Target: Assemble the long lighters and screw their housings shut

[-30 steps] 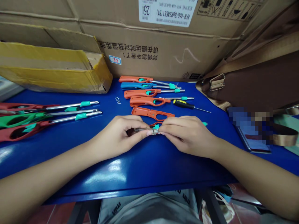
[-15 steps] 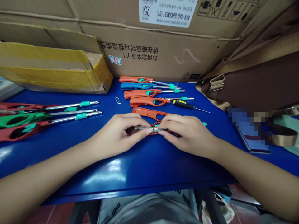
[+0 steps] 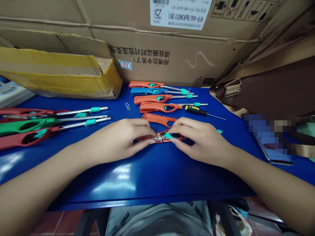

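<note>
An opened orange lighter half [image 3: 161, 141] lies on the table between my hands, partly hidden by my fingers. My left hand [image 3: 128, 137] is closed, thumb and fingers pinching a clear fuel tank [image 3: 157, 139] at the shell's left part. My right hand [image 3: 200, 139] pinches a teal trigger [image 3: 168, 135] over the shell's middle, near a thin pale wire. Just behind my fingers lies the loose orange cover half [image 3: 155, 118], inner side up. The nozzle's teal tip [image 3: 219, 131] shows beyond my right hand.
Behind are several lighters [image 3: 152, 98], a screwdriver [image 3: 197, 110] and small screws [image 3: 127, 106]. More lighters [image 3: 31, 124] lie left, below a yellow-taped box [image 3: 73, 78]. A large carton [image 3: 147, 39] stands at the back; a brown bag [image 3: 275, 85] and phone [image 3: 278, 154] are right.
The clear tank, held up between both hands before, is now lower, at the orange shell. My right hand has moved from the tank's end to the teal trigger. The view has shifted slightly.
</note>
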`<state>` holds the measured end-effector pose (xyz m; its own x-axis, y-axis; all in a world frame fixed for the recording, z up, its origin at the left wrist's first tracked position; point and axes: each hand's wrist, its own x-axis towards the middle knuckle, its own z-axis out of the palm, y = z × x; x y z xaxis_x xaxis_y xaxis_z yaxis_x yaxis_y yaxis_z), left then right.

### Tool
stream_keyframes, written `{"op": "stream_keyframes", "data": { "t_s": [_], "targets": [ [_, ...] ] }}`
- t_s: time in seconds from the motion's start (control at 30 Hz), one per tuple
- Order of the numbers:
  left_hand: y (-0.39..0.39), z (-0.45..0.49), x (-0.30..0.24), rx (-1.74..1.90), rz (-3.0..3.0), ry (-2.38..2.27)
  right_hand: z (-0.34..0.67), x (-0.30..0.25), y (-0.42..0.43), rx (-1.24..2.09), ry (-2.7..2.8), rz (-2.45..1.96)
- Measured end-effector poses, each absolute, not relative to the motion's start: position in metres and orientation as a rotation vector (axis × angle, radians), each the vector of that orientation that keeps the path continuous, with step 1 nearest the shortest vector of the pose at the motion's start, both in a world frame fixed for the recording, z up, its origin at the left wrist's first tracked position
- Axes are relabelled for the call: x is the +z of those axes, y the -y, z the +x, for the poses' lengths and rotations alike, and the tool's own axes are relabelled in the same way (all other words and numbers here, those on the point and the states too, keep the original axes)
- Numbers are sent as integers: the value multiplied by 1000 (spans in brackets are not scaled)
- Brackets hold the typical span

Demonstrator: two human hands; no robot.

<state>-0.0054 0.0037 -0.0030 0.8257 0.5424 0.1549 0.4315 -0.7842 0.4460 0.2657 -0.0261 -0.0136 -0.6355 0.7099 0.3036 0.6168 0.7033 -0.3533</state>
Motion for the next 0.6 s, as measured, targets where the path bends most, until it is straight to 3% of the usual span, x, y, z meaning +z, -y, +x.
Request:
{"op": "stream_keyframes", "data": {
  "t_s": [0.6],
  "targets": [
    [-1,-4,-7,315,2627,-903,268,-15,24,232,2720,-939]
  ]
}}
